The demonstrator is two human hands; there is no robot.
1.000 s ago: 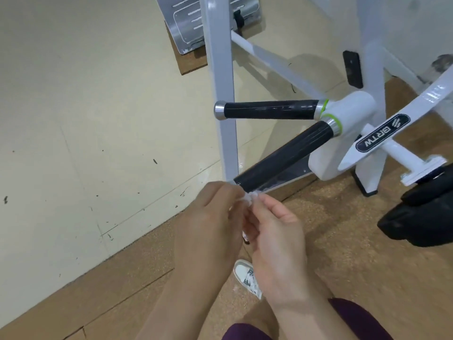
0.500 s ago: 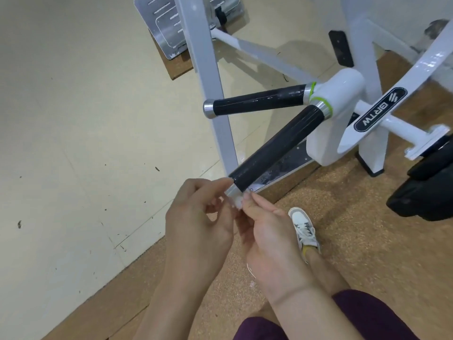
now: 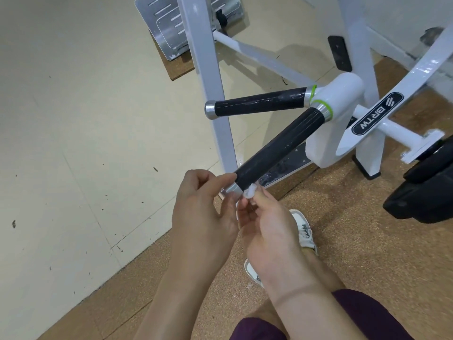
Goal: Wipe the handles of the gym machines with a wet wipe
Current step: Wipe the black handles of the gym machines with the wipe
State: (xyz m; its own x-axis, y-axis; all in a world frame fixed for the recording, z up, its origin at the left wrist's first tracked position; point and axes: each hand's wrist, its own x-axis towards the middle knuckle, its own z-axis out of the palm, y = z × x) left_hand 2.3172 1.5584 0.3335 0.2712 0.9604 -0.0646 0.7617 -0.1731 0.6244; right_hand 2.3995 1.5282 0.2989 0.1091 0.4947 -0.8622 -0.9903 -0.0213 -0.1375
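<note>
Lower handle (image 3: 277, 153), wiping apparently starting: right hand (image 3: 269, 231) grip pinches wet wipe (image 3: 249, 192) at tip, left hand (image 3: 203, 217) grip indiscernible; next, stroke lengthwise.

Your wet wipe (image 3: 249, 192) is a small, crumpled white wad. It is pinched in the fingers (image 3: 260, 198) of your right hand (image 3: 272, 231) and touches the near handle (image 3: 277, 148) just beside its silver end cap. That handle has a black grip and slants up and right into the white hub, with a green ring at the joint. The far handle (image 3: 259, 103) has the same black grip and silver cap. It lies almost level above the near one and shows glossy streaks.
</note>
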